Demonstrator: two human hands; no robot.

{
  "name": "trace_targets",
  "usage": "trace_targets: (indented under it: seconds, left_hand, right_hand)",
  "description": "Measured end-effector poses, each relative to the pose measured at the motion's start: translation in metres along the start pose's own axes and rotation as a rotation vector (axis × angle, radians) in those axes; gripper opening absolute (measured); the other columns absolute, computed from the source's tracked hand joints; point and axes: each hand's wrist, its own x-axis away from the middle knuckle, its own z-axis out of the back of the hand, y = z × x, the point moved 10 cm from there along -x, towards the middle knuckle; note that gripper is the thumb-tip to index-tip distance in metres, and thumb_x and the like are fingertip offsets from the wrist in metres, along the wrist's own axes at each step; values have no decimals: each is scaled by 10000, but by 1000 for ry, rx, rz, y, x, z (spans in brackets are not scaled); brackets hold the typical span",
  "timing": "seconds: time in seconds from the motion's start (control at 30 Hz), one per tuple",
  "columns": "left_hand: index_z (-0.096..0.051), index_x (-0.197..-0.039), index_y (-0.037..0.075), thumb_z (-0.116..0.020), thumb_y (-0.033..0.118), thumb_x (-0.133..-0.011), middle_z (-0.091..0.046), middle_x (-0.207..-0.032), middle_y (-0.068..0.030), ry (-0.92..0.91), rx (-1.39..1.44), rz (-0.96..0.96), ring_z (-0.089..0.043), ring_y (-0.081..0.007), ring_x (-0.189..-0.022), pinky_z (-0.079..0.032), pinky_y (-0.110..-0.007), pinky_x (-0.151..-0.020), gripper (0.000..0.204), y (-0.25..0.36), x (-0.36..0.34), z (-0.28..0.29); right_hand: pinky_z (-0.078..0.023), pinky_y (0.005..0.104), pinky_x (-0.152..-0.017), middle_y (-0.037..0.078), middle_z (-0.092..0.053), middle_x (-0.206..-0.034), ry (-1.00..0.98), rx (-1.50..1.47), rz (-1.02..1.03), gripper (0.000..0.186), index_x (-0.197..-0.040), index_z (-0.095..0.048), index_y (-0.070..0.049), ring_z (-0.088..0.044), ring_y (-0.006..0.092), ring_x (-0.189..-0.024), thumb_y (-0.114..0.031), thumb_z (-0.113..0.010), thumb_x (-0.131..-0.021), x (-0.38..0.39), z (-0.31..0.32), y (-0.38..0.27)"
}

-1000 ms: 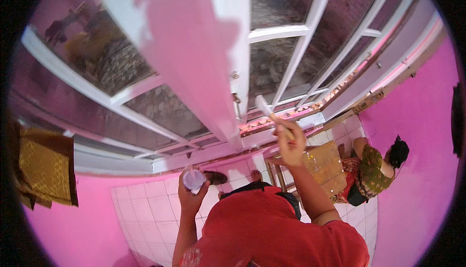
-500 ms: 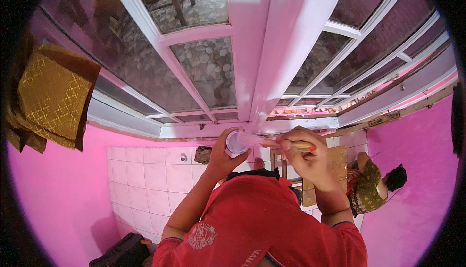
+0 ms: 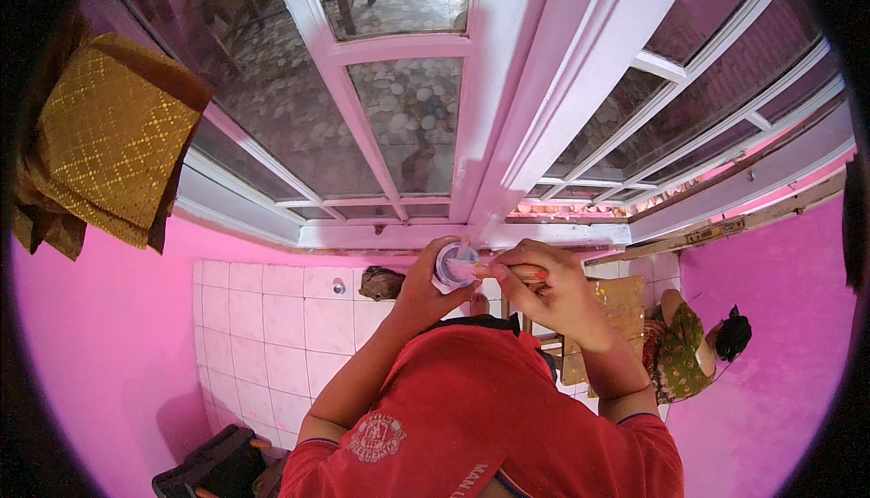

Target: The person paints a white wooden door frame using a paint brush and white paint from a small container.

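My left hand [image 3: 426, 282] is wrapped round a small clear plastic cup [image 3: 446, 267] in front of my chest. In my right hand [image 3: 555, 290] is a paintbrush [image 3: 524, 272] with a wooden handle, its fingers closed round it. The brush's pale pink bristles [image 3: 465, 268] reach into the mouth of the cup. How much paint the cup holds is hard to make out. Just beyond both hands stands the white and pink window frame [image 3: 507, 163], with its sill [image 3: 399, 237] below.
Glass panes [image 3: 412, 117] fill the window on both sides of the post. Gold-patterned brown cloth [image 3: 118, 126] hangs at the left. A wooden stool [image 3: 616, 308] stands at the right, beside a person in patterned green clothing [image 3: 681, 353]. A black bag [image 3: 213, 462] lies at the lower left.
The brush has moved slightly left and down, and its bristles have gone from the cup's edge into its mouth. My left hand has shifted a little right. The view has tilted slightly.
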Motion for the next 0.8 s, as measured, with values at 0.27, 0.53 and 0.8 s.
trace_targets:
  seconds: [0.27, 0.53, 0.8]
  left_hand:
    - [-422, -1354, 31, -793, 71, -796, -557, -1287, -127, 1, -41, -3, -563, -216, -1178, -456, -363, -1015, 672, -7, 2, 6]
    - [-423, -1345, 27, -797, 73, -799, -566, -1273, -131, 13, -62, 3, -558, -199, -1173, -451, -353, -1009, 664, -6, -2, 6]
    - [-425, -1349, 39, -816, 101, -786, -580, -1257, -110, 29, -41, -36, -566, -191, -1161, -461, -348, -991, 688, -2, -7, -1]
  right_hand:
    - [-521, 277, -585, 67, -675, -807, 206, -308, -77, 118, -972, -660, 19, -645, 143, -640, -94, -645, -941, 11, 14, 33]
    - [-531, 258, -540, 92, -677, -739, 381, -761, -394, 178, -1022, -652, 3, -654, 149, -592, -165, -621, -971, 30, 14, 95]
    - [-527, 283, -527, 116, -686, -745, 400, -1156, -571, 223, -1021, -648, 17, -649, 200, -550, -194, -634, -950, 53, -10, 144]
